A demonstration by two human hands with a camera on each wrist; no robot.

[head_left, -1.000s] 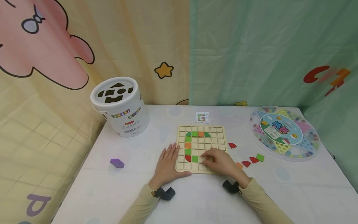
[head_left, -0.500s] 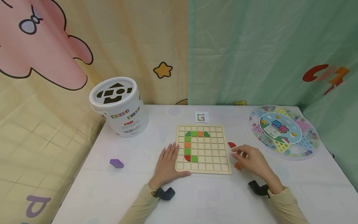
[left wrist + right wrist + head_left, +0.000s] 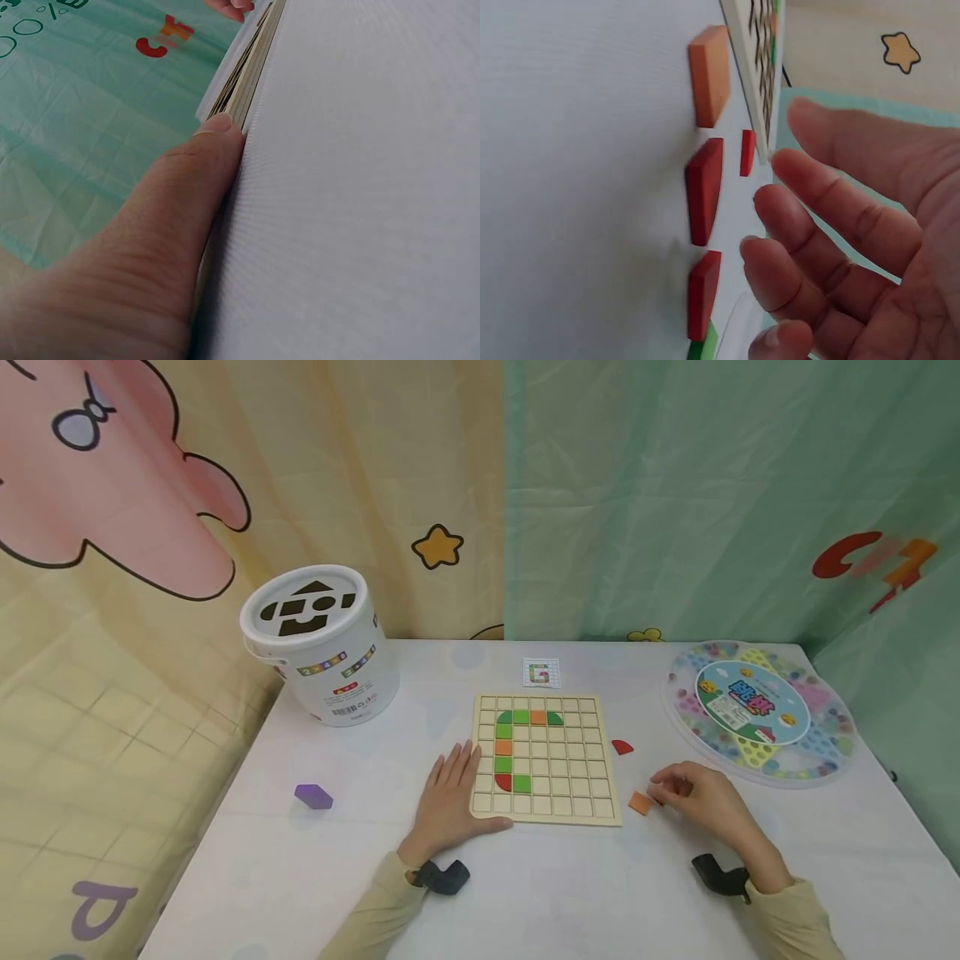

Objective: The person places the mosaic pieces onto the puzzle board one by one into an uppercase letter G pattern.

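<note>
just left of right hand [image 3: 703, 797]: orange square [image 3: 640, 802], flat on table [image 3: 585, 893]

Head view: made out barely a sliver of two red pieces [image 3: 703, 191] and missed the green square [image 3: 703, 349], masked by the right hand [image 3: 699, 797]. Could not read fine print on the white tub [image 3: 341, 685] at 9 o'clock. Left wrist view: caught only a scrap of the right hand at 12 o'clock; saw the left hand [image 3: 447, 810] cut off toward 8. Right wrist view: found the grid board [image 3: 560, 766] cut off at 12 o'clock, the green square at 6.
</note>
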